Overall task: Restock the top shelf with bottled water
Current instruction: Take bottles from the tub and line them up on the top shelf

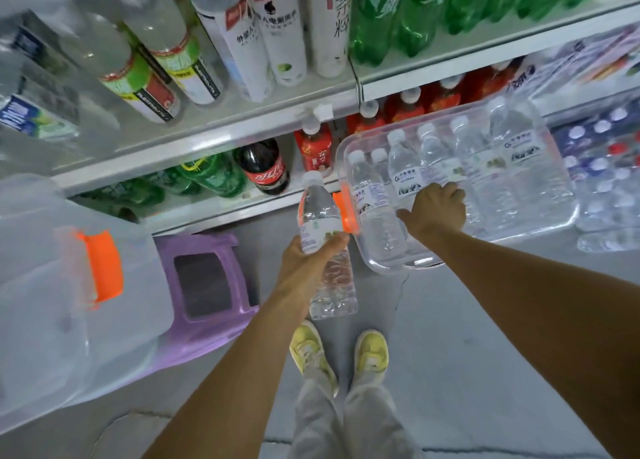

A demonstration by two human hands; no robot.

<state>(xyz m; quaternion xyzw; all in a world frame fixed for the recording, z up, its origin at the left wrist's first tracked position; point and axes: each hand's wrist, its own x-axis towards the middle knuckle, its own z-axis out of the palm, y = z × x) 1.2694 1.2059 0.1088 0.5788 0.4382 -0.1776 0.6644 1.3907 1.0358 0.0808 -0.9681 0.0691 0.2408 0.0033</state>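
Note:
My left hand grips a clear water bottle with a white cap around its middle, holding it upright in front of the shelves. My right hand reaches down into a clear plastic bin on the floor; its fingers are curled over one of several water bottles standing inside, fingertips hidden. The bin has an orange latch on its near end. Water bottles with blue labels stand on the shelf at the upper left.
White shelves hold green soda bottles, white cans, a cola bottle and red drinks. A purple stool carries a second clear bin at left. Packs of bottled water lie at right. My yellow shoes stand on grey floor.

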